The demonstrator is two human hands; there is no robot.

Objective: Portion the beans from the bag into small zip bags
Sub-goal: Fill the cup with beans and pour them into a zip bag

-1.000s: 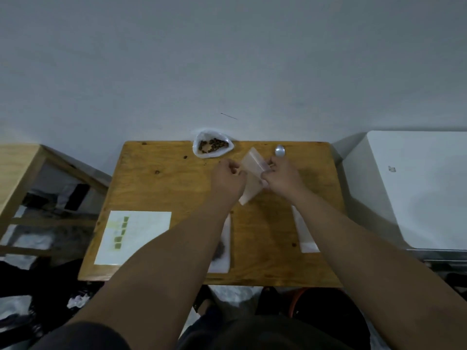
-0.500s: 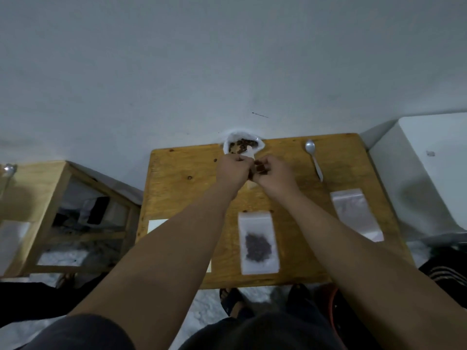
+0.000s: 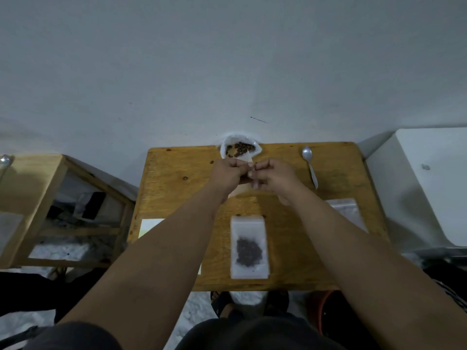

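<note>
An open white bag of brown beans stands at the far edge of the wooden table. Just in front of it my left hand and my right hand pinch a small clear zip bag between them; only its top corner and a lower edge show. A filled zip bag with a dark heap of beans lies flat near the table's front edge. Empty zip bags lie at the right, partly under my right forearm.
A metal spoon lies at the back right of the table. A white paper sheet lies at the left, mostly behind my left arm. A white appliance stands to the right, a wooden shelf to the left.
My view has shifted left, so the table now sits further right in frame. My hands brought the small zip bag closer together and nearer the bean bag; the spoon came fully into view.
</note>
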